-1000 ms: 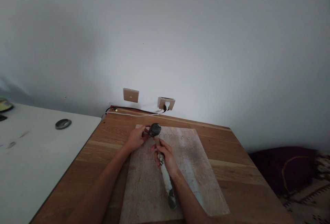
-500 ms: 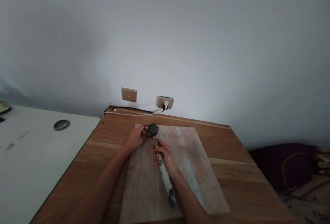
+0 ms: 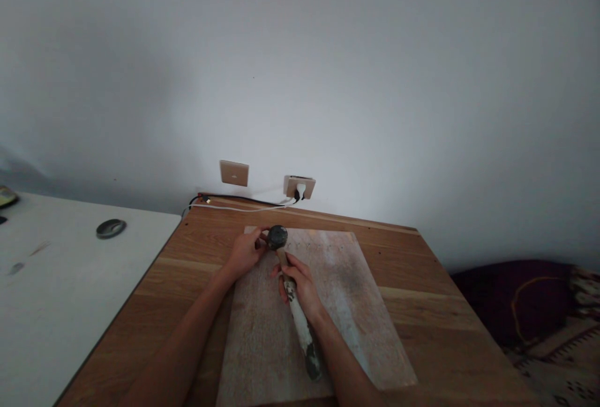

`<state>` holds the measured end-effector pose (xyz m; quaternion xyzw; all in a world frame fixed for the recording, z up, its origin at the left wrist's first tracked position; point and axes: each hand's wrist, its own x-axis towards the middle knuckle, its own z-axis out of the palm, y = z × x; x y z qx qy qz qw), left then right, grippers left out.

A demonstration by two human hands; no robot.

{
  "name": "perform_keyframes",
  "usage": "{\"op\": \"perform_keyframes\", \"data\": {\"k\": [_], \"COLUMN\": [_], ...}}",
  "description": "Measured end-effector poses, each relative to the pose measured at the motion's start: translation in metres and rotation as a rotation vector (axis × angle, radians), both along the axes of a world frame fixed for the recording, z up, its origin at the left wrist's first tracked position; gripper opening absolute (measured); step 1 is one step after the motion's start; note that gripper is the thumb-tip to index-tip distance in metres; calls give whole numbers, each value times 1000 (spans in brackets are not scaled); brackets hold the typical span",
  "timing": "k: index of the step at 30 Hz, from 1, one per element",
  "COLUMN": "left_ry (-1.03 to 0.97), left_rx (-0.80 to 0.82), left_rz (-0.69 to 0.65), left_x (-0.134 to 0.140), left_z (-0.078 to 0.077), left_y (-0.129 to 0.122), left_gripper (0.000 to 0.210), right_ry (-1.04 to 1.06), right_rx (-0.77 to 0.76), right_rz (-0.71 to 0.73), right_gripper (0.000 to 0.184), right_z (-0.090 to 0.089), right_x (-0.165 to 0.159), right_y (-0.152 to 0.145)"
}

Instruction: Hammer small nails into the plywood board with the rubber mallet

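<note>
My right hand [image 3: 300, 282] is wrapped round the handle of a hammer [image 3: 299, 319], whose worn wooden grip has peeling white paint and a dark end. The round dark hammer head [image 3: 277, 237] points away from me, over the far left part of a flat wooden board [image 3: 262, 338]. Just left of the head, my left hand [image 3: 247, 252] rests at the board's far left corner with thumb and fingers pinched together. Whatever they hold is hidden behind the hammer head. A row of small nail-like marks [image 3: 309, 246] runs along the board's far edge.
The board lies on a brown wooden table [image 3: 182, 276] against a white wall. Cables [image 3: 244, 208] run along its back edge to a socket [image 3: 300, 187]. On a white surface [image 3: 56, 307] at left sits a round dark lid-like object [image 3: 111, 228]. Purple fabric [image 3: 515, 301] lies at right.
Almost nothing differs. The view has shifted very slightly, and both hands and the hammer keep nearly the same places over the board.
</note>
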<state>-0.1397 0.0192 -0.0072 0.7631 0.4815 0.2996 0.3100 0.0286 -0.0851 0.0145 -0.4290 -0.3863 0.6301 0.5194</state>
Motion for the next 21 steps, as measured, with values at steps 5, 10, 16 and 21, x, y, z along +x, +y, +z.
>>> {"op": "perform_keyframes", "data": {"k": [5,10,16,21], "left_ry": [-19,-24,-36,-27], "left_rx": [0,-9,7,19], "left_rz": [-19,-22,-27,-51], "left_x": [0,-1,-1,-1], "left_z": [0,-1,-5,-2], "left_y": [0,1,2,1], "left_gripper": [54,57,53,45], "right_ry": [-2,10,-72,-55], "right_rx": [-6,-2,6,47], "right_rz": [-8,12,15,-38], "right_gripper": [33,37,30,46], "right_z": [-1,-5,-4,0], "right_x": [0,0,2,1], "right_y": [0,1,1,-1]}}
